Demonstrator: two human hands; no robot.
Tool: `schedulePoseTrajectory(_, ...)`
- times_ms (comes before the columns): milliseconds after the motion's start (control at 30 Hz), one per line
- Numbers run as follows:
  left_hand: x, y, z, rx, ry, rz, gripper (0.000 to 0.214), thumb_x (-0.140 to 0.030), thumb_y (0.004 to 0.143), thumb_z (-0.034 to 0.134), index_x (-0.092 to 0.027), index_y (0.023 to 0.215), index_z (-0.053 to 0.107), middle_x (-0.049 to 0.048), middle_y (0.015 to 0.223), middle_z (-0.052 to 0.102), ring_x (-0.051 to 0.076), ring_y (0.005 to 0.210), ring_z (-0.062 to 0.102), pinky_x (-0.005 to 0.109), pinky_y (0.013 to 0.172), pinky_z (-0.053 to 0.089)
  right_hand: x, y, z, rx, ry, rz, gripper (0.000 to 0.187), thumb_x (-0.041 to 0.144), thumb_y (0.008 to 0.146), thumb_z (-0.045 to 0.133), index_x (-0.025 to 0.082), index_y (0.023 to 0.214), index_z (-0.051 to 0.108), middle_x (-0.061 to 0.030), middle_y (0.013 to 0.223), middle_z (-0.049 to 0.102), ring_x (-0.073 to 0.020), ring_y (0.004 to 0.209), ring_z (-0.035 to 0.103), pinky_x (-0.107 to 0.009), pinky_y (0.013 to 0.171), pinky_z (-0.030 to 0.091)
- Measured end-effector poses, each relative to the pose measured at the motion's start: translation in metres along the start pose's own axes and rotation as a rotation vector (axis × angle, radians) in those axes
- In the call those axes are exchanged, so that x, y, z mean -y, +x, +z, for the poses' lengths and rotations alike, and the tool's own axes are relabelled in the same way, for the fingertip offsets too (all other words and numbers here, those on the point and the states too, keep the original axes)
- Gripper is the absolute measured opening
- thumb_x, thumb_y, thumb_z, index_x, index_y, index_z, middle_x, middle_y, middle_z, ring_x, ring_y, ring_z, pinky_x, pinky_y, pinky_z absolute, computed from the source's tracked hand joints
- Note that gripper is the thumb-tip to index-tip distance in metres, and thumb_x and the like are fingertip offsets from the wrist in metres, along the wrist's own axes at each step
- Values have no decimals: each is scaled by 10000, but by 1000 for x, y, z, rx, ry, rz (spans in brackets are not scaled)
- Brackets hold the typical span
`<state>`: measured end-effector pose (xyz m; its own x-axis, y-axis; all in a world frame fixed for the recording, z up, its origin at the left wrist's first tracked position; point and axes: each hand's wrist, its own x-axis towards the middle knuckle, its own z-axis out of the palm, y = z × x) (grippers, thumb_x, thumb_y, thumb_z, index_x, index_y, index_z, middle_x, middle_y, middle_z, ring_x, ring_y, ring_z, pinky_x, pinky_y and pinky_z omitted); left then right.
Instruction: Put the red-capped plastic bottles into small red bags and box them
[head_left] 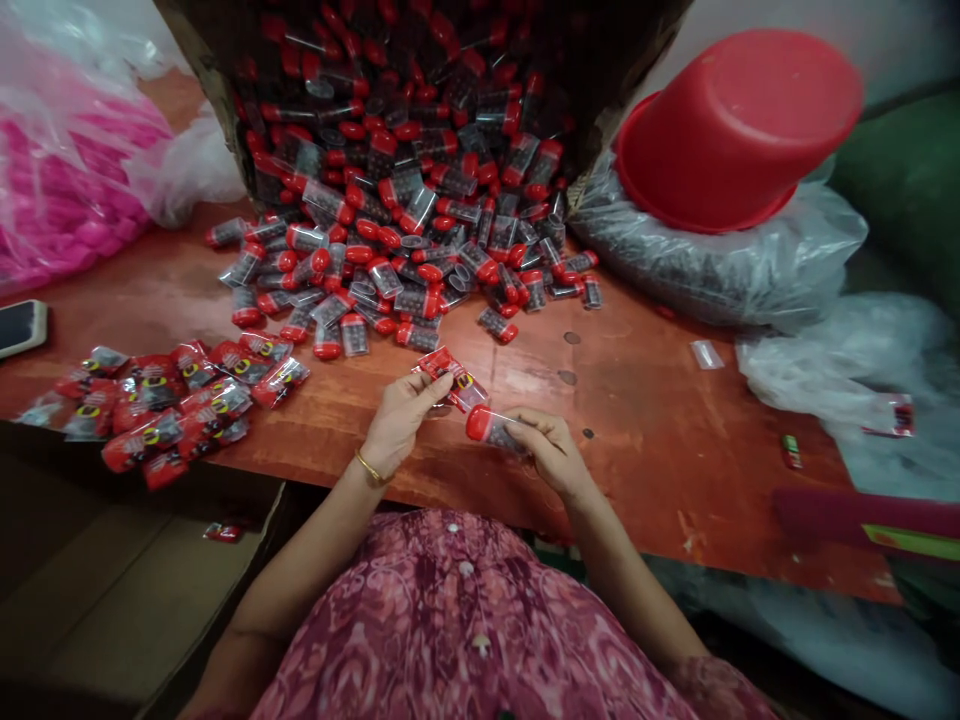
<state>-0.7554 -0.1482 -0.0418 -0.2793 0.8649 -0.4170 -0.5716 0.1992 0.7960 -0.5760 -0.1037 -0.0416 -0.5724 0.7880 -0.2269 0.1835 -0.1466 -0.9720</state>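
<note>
The table (pixel 660 450) spans the scene. At its far side a box (pixel 619 85) lies with its mouth facing near, apparently so that the heap of tubes (pixel 382 275) spills within reach. An open carton (pixel 142 600) sits at near left, below the table's edge. At far right a plastic bag (pixel 720 275) bears a red bucket (pixel 750 120), upside down and tilted, perhaps just parked aside. The packets (pixel 180 405) lie piled at the table's near left edge, probably to stay apart from the loose tubes.

The left hand (pixel 401 415) is closed in a pinch on a wrapper (pixel 466 382); the right hand (pixel 551 450) pinches a tube (pixel 491 428) by its clear end, likely to leave the cap free. Both things are over the near middle of the table, cap just beside wrapper. The wrapper looks glossy red with a yellow-and-black mark; the tube is clear, red-capped, its contents dark.
</note>
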Motion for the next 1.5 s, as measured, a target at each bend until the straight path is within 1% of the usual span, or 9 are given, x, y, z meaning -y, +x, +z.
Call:
schedulePoseTrajectory(167, -6, -3, -6, 91, 40, 21, 356, -390, 562, 796, -143, 804, 710, 35, 795, 703, 120, 675, 619, 237, 662, 498, 0, 8, 2, -20, 109, 41, 284, 448, 654, 588, 167, 631, 623, 32, 466, 457, -78, 379, 339, -200, 339, 267)
schedulePoseTrajectory(367, -5, 0, -7, 102, 55, 16, 353, -409, 564, 791, -149, 785, 698, 29, 755, 699, 119, 652, 619, 235, 653, 498, 6, 8, 7, -55, -4, -35, 270, 432, 684, 569, 170, 637, 613, 27, 503, 463, -82, 431, 353, -210, 394, 277)
schedulePoseTrajectory(567, -3, 0, -2, 77, 8, 6, 352, -400, 578, 780, -149, 800, 672, 23, 763, 689, 120, 648, 615, 235, 630, 496, 4, 9, 13, -40, -45, -21, 285, 450, 694, 562, 172, 637, 592, 30, 515, 460, -83, 438, 357, -213, 413, 282)
schedulePoseTrajectory(733, 3, -2, 6, -19, -31, 105, 358, -406, 589, 769, -155, 817, 653, -1, 746, 675, 98, 622, 586, 222, 630, 488, 1, 8, 17, 7, -7, 23, 310, 468, 706, 565, 171, 622, 580, 36, 510, 430, -78, 435, 347, -206, 410, 278)
schedulePoseTrajectory(867, 5, -2, 5, -5, -24, 135, 393, -414, 588, 771, -147, 850, 650, 0, 748, 679, 92, 617, 584, 207, 612, 482, 1, 7, 18, -42, 5, 28, 319, 489, 707, 570, 173, 663, 576, 46, 502, 422, -78, 413, 348, -210, 403, 284)
schedulePoseTrajectory(1200, 11, -2, 13, -40, -137, 85, 432, -314, 478, 845, -138, 802, 619, -2, 752, 685, 92, 637, 604, 211, 644, 482, -9, 7, 24, -70, -57, -179, 270, 414, 817, 509, 172, 749, 608, 20, 616, 511, -100, 549, 436, -220, 519, 360)
schedulePoseTrajectory(1333, 16, -4, 20, -54, -200, 53, 442, -266, 475, 846, -143, 834, 618, 6, 773, 696, 101, 664, 620, 223, 680, 482, -13, 10, 33, -199, -70, -258, 241, 379, 847, 485, 182, 883, 620, 3, 739, 584, -121, 664, 514, -237, 617, 417)
schedulePoseTrajectory(1400, 19, -6, 23, -84, -239, 66, 443, -271, 482, 842, -146, 843, 618, 9, 785, 700, 105, 684, 629, 224, 689, 481, -14, 13, 36, -249, -40, -237, 250, 396, 851, 480, 183, 888, 605, 13, 712, 562, -113, 626, 502, -235, 594, 413)
schedulePoseTrajectory(1500, 21, -7, 24, -100, -286, 59, 414, -300, 497, 834, -149, 816, 617, -4, 756, 692, 101, 670, 624, 220, 677, 477, -15, 17, 38, -187, 19, -147, 285, 448, 851, 464, 184, 824, 569, 49, 585, 466, -90, 472, 405, -224, 468, 351)
